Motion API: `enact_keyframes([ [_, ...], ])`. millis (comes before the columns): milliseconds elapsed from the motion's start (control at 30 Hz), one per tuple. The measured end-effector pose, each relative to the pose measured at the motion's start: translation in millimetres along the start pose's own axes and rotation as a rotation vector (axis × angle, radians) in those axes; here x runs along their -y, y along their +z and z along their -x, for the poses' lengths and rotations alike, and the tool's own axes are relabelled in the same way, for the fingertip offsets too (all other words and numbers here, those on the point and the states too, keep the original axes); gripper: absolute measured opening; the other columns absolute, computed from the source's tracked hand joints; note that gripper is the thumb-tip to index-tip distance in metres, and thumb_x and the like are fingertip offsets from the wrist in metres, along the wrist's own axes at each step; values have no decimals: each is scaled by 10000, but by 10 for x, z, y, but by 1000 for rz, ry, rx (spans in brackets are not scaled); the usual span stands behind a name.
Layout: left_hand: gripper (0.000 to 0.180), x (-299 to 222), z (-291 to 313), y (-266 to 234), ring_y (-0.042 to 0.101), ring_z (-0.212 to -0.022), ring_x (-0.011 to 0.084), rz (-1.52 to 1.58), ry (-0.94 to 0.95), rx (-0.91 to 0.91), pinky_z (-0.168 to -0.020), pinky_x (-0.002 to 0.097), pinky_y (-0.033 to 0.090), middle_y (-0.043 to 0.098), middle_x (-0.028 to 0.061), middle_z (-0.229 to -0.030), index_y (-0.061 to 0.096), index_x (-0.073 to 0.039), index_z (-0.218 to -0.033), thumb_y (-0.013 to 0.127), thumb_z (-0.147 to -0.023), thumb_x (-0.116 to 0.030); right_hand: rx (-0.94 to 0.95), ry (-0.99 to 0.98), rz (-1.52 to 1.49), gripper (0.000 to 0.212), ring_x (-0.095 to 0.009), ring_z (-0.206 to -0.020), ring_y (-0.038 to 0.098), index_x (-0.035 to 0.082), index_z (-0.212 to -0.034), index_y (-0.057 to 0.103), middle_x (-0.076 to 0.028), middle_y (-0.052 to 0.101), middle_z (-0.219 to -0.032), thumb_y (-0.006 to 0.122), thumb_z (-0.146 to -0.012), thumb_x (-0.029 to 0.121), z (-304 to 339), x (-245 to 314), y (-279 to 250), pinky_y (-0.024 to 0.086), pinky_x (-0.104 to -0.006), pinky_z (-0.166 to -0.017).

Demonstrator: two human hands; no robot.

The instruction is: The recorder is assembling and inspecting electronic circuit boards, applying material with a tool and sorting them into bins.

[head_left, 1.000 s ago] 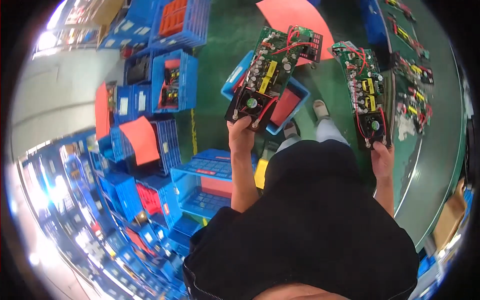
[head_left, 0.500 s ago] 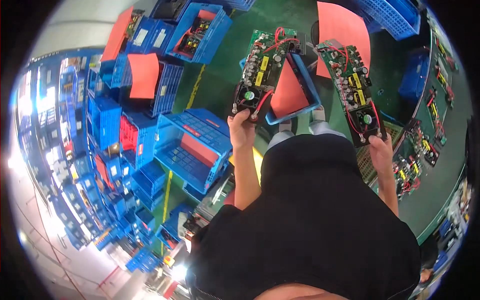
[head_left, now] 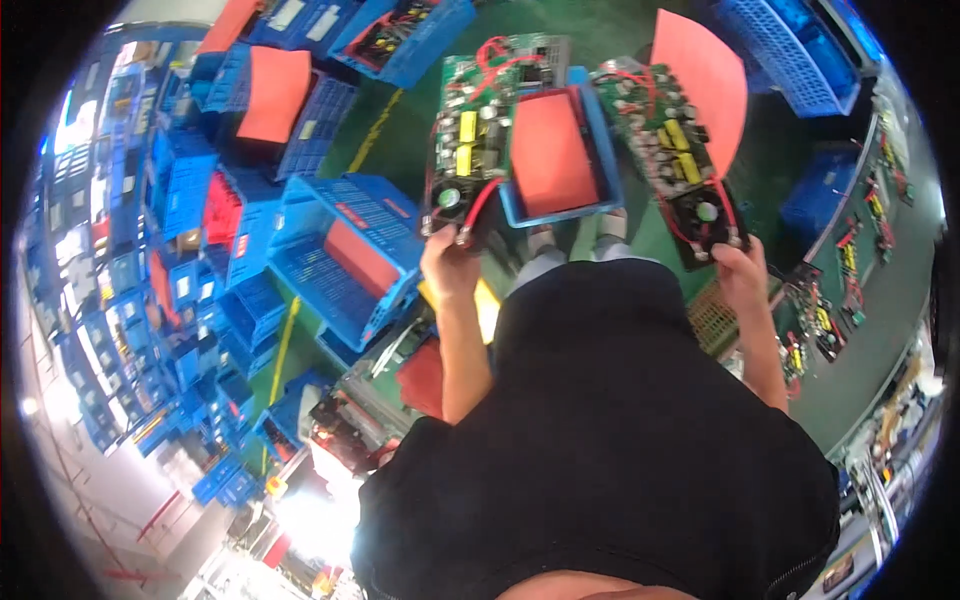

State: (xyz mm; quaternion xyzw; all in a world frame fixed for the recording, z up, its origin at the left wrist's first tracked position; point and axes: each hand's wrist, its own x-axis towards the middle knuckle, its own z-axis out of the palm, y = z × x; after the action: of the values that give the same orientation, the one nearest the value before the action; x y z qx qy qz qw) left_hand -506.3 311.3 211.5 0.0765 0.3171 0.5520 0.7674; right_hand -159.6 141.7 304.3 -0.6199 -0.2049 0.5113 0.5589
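Left head-worn fisheye, looking steeply down, black top [head_left: 600, 420] closest, left hand [head_left: 450, 264] and right hand [head_left: 741, 274] near, green floor [head_left: 405, 150] farther

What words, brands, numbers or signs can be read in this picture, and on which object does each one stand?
No text can be read.
Round label on the left circuit board: too blurred.
Round label on the right circuit board: too blurred.
White labels on the upper-left blue crates: too small.
Red label on the open blue crate: too blurred.

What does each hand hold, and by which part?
The left hand holds one circuit board, the right hand another circuit board, each by its near end, beside the fan.
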Motion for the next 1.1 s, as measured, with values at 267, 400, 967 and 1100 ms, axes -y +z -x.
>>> enact_keyframes([
  [267, 681, 51, 237, -113, 470, -1200, 416, -40, 57, 80, -1058, 482, 369, 486, 230, -1278, 347, 52, -1325, 614, -712, -76, 115, 55, -92, 295, -166, -870, 624, -70, -1009, 624, -98, 663, -964, 588, -727, 11, 17, -205, 54, 472, -299, -833],
  [400, 649, 176, 163, -328, 554, -1099, 316, -13, 30, -9, -991, 414, 438, 518, 195, -1248, 382, 33, -1313, 606, -707, -38, 187, 76, -59, 338, -190, -909, 625, -71, -1064, 599, -109, 653, -1017, 586, -748, 49, -110, -349, -120, 478, -319, -855],
  [967, 174, 3903, -2611, -1463, 625, -632, 222, 1, -171, -598, -563, 282, 488, 634, 86, -744, 590, -13, -886, 649, -729, 35, -148, 588, -99, 97, -89, -698, 523, 71, -796, 560, 11, 552, -765, 653, -778, 50, -3831, -2681, -1247, 447, -244, -656],
  [1100, 230, 5276, -3583, -2884, 651, -859, 194, -398, -8, -425, -984, 395, 339, 692, 51, -906, 650, -107, -968, 681, -747, -52, -111, 626, -155, 95, -103, -701, 526, 59, -802, 560, -5, 555, -783, 646, -790, 21, -5250, -3849, -1417, 461, -249, -683],
])
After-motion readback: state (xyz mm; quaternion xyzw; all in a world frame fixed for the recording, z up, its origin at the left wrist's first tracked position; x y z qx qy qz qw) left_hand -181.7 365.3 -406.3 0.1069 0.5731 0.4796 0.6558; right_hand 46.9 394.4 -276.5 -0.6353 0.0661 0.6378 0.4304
